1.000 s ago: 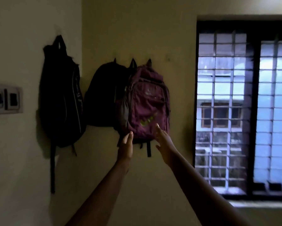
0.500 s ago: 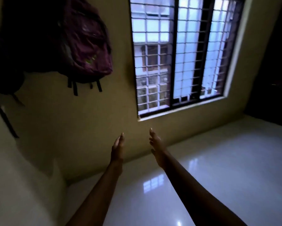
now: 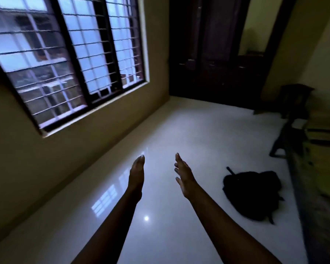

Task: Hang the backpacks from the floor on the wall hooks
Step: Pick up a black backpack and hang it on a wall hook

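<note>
A black backpack lies slumped on the glossy white floor at the right, close to the edge of a bed. My left hand and my right hand are stretched out in front of me above the floor, both empty with flat, extended fingers. The right hand is well to the left of the backpack and does not touch it. The wall hooks and the hung backpacks are out of view.
A barred window fills the wall on the left. A dark wooden wardrobe stands at the far end. A dark stool and a bed line the right side.
My view has swung right and down, away from the hung maroon backpack and the wall. The black backpack on the floor has come into sight. Both hands stay empty and outstretched.
</note>
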Tool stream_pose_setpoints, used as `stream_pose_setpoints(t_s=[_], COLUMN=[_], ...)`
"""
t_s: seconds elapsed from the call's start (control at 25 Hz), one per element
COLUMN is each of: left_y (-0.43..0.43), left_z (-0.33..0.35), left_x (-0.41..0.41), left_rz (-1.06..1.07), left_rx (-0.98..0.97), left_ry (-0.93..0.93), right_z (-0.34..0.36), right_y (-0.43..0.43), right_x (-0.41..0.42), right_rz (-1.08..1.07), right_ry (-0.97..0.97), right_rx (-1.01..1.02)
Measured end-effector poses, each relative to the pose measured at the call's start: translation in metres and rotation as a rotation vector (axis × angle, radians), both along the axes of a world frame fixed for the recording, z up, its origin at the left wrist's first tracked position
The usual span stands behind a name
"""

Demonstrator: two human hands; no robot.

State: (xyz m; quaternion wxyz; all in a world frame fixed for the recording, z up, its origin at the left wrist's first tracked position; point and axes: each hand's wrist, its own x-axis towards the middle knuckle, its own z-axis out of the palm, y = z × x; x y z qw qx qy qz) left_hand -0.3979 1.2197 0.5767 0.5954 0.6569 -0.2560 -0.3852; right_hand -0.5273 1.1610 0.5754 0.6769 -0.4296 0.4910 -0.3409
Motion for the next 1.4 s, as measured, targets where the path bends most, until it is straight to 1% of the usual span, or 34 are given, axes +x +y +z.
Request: stream_pose_setpoints(t_s=[0.2,0.36,0.56,0.68,0.8,0.92,1.08,1.2,1.28,1.36,1.4], left_y=[-0.117,-0.206,-0.338,-0.425,-0.518,-0.602,-0.655,-0.668,-0.666,-0.661,-0.656], left_z=[-0.012,-0.027,-0.071,-0.105,-0.153,-0.231,-0.354,-0.473,-0.553,-0.612,-0.639], left_x=[-0.091,-0.167,-0.264,-0.297,-0.329,-0.372,-0.436,-0.489,-0.518,-0.536,-0.543], left_rz=[-0.218,-0.362,-0.562,-0.634,-0.717,-0.814,-0.929,-0.986,-0.997,-1.017,-1.032], left_rx=[0.047,0.130,0.252,0.296,0.367,0.467,0.572,0.596,0.613,0.626,0.619], left_ry=[0.061,0.061,0.068,0.049,0.021,-0.065,-0.118,-0.179,-0.185,-0.177,-0.185], right_z=[-0.018,-0.038,-0.084,-0.117,-0.170,-0.257,-0.393,-0.530,-0.619,-0.689,-0.721], right_y=[-0.091,-0.169,-0.281,-0.355,-0.440,-0.514,-0.551,-0.554,-0.546,-0.538,-0.535], right_x=[-0.096,-0.171,-0.257,-0.291,-0.324,-0.368,-0.437,-0.490,-0.518,-0.530,-0.532], right_rz=[-0.187,-0.295,-0.484,-0.506,-0.546,-0.646,-0.707,-0.682,-0.711,-0.711,-0.698], right_ry=[0.020,0.059,0.126,0.137,0.192,0.227,0.316,0.453,0.534,0.598,0.615], right_rx=[0.038,0.079,0.166,0.205,0.285,0.427,0.591,0.678,0.726,0.745,0.718])
